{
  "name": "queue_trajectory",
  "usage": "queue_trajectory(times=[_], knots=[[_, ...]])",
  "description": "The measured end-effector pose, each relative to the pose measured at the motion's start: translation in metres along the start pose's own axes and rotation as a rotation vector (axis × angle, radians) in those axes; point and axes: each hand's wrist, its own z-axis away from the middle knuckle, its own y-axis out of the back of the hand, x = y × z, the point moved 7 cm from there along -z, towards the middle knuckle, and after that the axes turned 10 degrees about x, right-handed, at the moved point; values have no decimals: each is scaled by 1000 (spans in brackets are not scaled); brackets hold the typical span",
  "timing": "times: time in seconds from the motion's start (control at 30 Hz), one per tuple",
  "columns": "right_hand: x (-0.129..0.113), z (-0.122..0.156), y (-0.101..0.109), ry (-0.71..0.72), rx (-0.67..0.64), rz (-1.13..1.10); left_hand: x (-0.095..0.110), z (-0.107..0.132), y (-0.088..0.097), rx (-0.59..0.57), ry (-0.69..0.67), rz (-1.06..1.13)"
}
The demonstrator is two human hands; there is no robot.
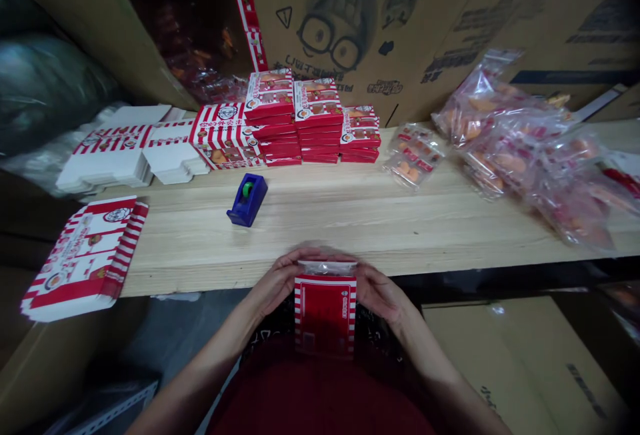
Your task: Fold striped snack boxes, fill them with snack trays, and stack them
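Both my hands hold one red and white striped box point(325, 314) upright over my lap, at the near edge of the wooden table point(350, 222). A clear plastic packet point(327, 266) sticks out of the box's open top. My left hand point(280, 282) grips the box's left side near the top, fingers curled round it. On the other side my right hand point(377, 288) does the same. The fingertips of both hands meet at the packet.
A blue tape dispenser point(247, 200) sits on the table ahead. Stacks of filled red boxes point(310, 118) stand at the back, flat white box blanks point(125, 155) to the left, striped blanks point(85, 258) at the near left. Bagged snack packets point(530, 148) pile up at right.
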Motion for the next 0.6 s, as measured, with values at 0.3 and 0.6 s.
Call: queue_trajectory(times=[0.3,0.6], knots=[[15,9,24,-24,18,-53,13,0,8,-116,-103,-410],[-5,14,30,129,-129,123,26,-1,-3,-175,-194,-543]])
